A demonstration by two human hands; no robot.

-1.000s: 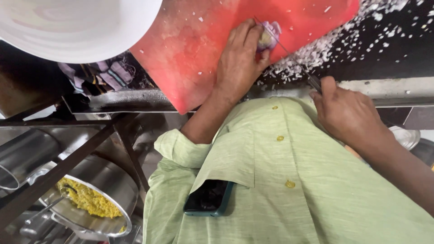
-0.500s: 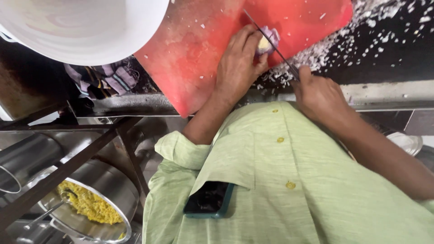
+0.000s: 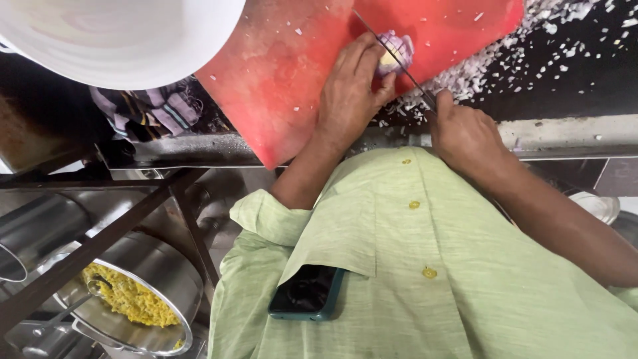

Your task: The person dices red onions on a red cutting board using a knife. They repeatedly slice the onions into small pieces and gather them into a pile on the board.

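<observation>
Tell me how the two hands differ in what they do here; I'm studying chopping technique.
The left hand lies on the red cutting board, fingers curled over the onion piece to pin it; the right hand sits off the board, over the counter's edge. The left hand touches food, while the right hand grips the knife by its handle, blade angled across the onion. Both are bare.

onion (image 3: 396, 52): purple-white, partly cut, on board | knife (image 3: 392, 54): blade across onion
</observation>
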